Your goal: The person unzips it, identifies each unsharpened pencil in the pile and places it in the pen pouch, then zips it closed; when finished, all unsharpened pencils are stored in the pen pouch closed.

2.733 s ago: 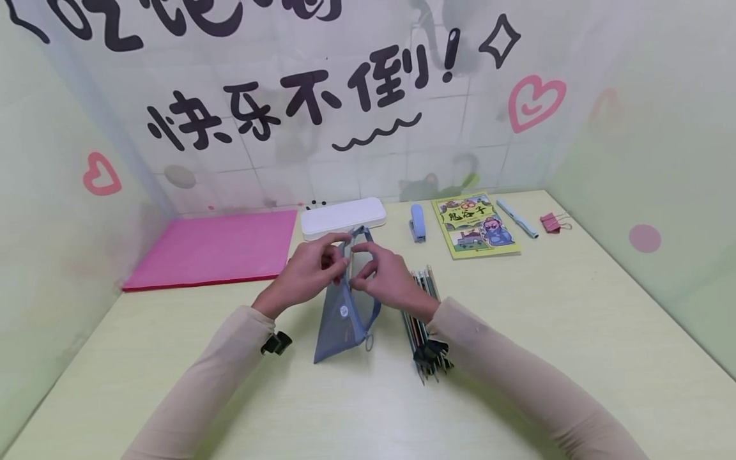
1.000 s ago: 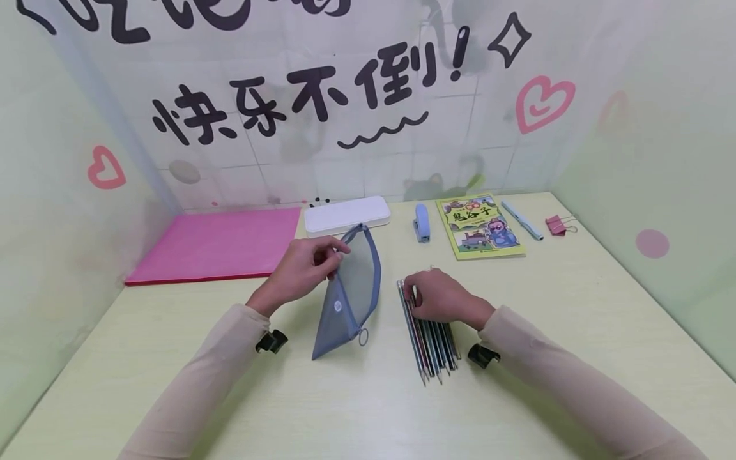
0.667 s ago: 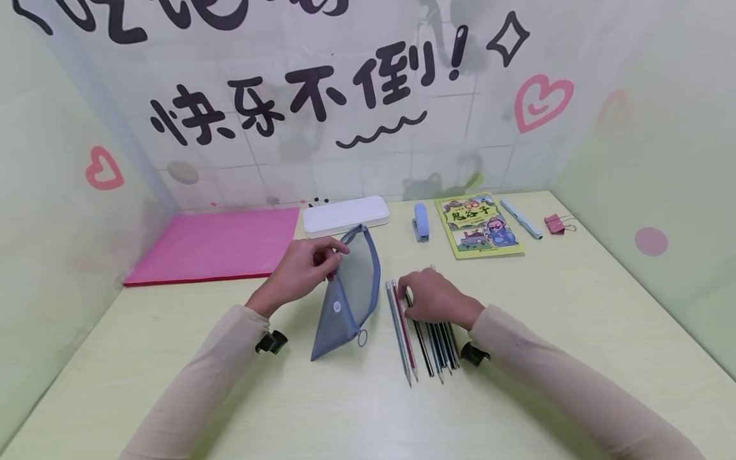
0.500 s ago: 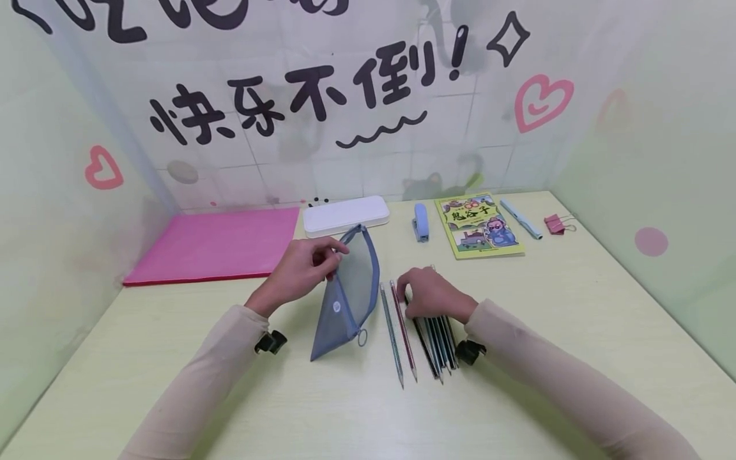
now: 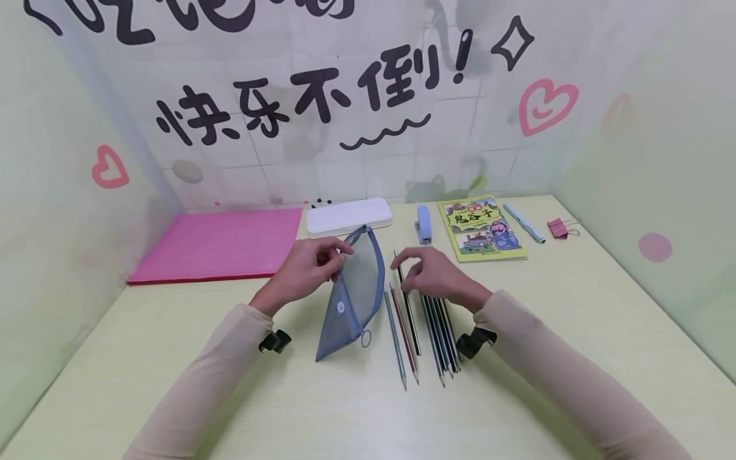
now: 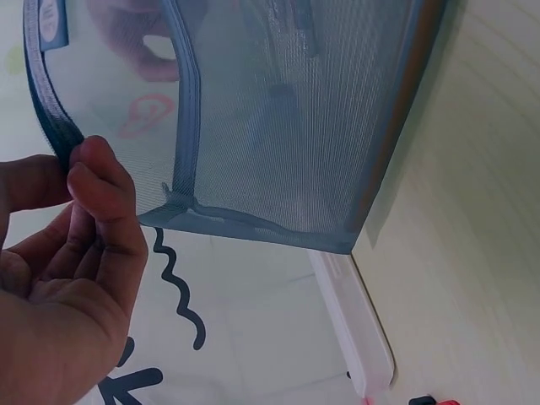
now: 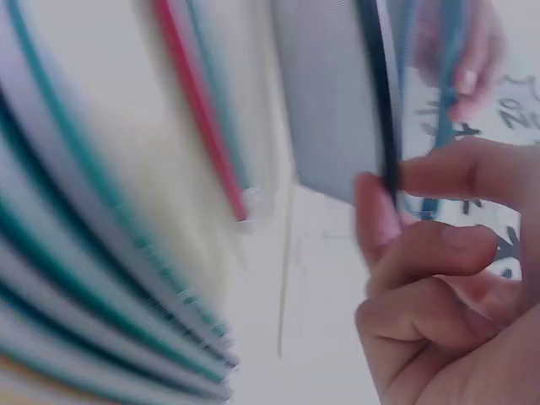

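Observation:
A blue mesh pouch (image 5: pixel 352 297) stands on end on the pale green table (image 5: pixel 575 319). My left hand (image 5: pixel 338 254) pinches its upper rim between thumb and finger; in the left wrist view my left hand (image 6: pixel 84 164) holds the pouch's (image 6: pixel 278 126) band. My right hand (image 5: pixel 402 267) pinches the far end of a black pencil (image 5: pixel 409 313) just right of the pouch. In the right wrist view the right hand (image 7: pixel 384 190) holds that pencil (image 7: pixel 375 76). A grey pencil (image 5: pixel 397 345) and a red pencil (image 5: pixel 406 342) lie beside it. Several more pencils (image 5: pixel 444 342) lie under my right wrist.
Along the back lie a pink folder (image 5: pixel 218 246), a white pencil case (image 5: pixel 349 217), a blue stapler (image 5: pixel 423 225), a yellow booklet (image 5: pixel 480 228), a light blue pen (image 5: pixel 523 222) and a pink binder clip (image 5: pixel 556 227). Walls close the left, back and right sides.
My right hand left the pouch, slid pencils leftward out of the bundle, and now pinches the black one by its far end. My left hand keeps its hold on the pouch rim.

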`<state>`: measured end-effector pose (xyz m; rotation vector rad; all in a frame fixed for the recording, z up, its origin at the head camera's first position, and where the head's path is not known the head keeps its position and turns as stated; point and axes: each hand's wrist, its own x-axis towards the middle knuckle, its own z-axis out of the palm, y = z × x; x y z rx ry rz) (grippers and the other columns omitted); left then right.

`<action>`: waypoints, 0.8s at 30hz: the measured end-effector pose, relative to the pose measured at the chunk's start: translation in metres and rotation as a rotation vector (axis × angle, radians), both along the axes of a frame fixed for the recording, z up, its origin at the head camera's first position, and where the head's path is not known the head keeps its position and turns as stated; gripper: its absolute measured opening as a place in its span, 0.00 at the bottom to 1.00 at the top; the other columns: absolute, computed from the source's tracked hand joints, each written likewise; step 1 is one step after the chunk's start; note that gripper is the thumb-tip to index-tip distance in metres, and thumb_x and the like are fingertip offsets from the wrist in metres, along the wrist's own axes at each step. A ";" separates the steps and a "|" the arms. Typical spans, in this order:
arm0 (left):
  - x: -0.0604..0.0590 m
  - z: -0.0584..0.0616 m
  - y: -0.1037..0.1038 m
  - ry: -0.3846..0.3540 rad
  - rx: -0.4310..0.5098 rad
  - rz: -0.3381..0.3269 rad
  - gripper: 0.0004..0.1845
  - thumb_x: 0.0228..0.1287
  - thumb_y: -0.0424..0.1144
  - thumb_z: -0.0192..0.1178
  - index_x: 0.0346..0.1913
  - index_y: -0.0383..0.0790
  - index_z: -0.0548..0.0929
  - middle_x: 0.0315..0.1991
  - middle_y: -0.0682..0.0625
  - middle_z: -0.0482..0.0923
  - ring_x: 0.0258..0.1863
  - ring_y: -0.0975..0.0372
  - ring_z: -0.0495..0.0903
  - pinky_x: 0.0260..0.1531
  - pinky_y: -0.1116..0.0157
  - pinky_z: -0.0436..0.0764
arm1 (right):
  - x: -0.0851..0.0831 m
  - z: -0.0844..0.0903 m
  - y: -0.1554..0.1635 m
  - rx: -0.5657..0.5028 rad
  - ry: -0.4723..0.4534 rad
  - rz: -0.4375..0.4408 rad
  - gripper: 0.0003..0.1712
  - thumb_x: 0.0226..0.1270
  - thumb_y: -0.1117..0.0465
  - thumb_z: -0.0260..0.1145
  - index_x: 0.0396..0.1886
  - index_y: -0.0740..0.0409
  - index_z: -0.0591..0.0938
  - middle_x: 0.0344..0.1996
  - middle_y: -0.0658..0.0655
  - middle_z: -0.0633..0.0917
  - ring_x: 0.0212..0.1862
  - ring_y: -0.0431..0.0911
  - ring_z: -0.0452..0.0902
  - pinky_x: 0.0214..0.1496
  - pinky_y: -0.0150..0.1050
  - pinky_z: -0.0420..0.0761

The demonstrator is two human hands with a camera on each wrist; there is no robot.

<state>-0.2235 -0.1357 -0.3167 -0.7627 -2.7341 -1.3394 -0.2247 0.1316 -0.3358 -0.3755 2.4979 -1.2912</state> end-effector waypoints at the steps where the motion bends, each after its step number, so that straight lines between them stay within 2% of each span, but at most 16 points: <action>1: 0.000 0.000 0.000 -0.002 -0.004 0.006 0.11 0.71 0.32 0.56 0.49 0.39 0.86 0.25 0.47 0.81 0.24 0.61 0.79 0.22 0.69 0.76 | -0.001 0.003 0.000 -0.040 0.000 -0.018 0.24 0.57 0.69 0.66 0.56 0.55 0.81 0.26 0.56 0.89 0.25 0.44 0.74 0.27 0.34 0.68; 4: 0.001 -0.001 0.002 -0.013 -0.010 0.013 0.11 0.71 0.33 0.56 0.50 0.40 0.86 0.25 0.47 0.81 0.24 0.60 0.80 0.22 0.69 0.76 | -0.003 0.010 -0.003 -0.127 0.008 -0.080 0.23 0.61 0.67 0.65 0.57 0.52 0.79 0.28 0.56 0.89 0.23 0.44 0.69 0.28 0.35 0.68; 10: 0.001 -0.001 0.004 -0.017 -0.013 0.003 0.10 0.72 0.34 0.56 0.50 0.39 0.85 0.26 0.46 0.81 0.26 0.54 0.81 0.21 0.69 0.75 | -0.004 0.016 -0.016 -0.239 0.077 -0.195 0.21 0.64 0.63 0.66 0.56 0.48 0.79 0.31 0.56 0.88 0.23 0.44 0.69 0.29 0.34 0.70; 14: 0.002 0.000 0.003 -0.010 -0.019 0.010 0.10 0.73 0.34 0.56 0.50 0.40 0.85 0.26 0.46 0.80 0.26 0.56 0.81 0.22 0.69 0.75 | -0.003 0.016 -0.031 -0.294 0.160 -0.239 0.20 0.64 0.64 0.66 0.56 0.49 0.79 0.30 0.58 0.88 0.27 0.46 0.73 0.27 0.34 0.69; 17: 0.002 0.001 0.003 -0.004 -0.023 0.015 0.10 0.73 0.34 0.56 0.51 0.39 0.85 0.25 0.46 0.80 0.25 0.59 0.79 0.21 0.68 0.73 | -0.002 0.015 -0.041 -0.329 0.216 -0.255 0.20 0.64 0.65 0.66 0.56 0.52 0.79 0.31 0.60 0.88 0.32 0.51 0.78 0.27 0.34 0.68; 21: 0.002 0.001 0.004 -0.005 -0.031 0.017 0.11 0.74 0.35 0.55 0.52 0.39 0.84 0.26 0.46 0.80 0.25 0.59 0.79 0.21 0.68 0.73 | 0.001 0.016 -0.052 -0.331 0.251 -0.260 0.20 0.64 0.65 0.66 0.56 0.53 0.79 0.32 0.62 0.88 0.33 0.52 0.80 0.27 0.33 0.69; 24: 0.001 0.001 0.006 -0.002 -0.036 0.025 0.11 0.74 0.35 0.55 0.52 0.39 0.84 0.26 0.47 0.80 0.25 0.59 0.79 0.22 0.68 0.74 | 0.004 0.014 -0.058 -0.274 0.246 -0.238 0.20 0.64 0.65 0.67 0.56 0.52 0.80 0.32 0.60 0.89 0.31 0.49 0.81 0.27 0.33 0.72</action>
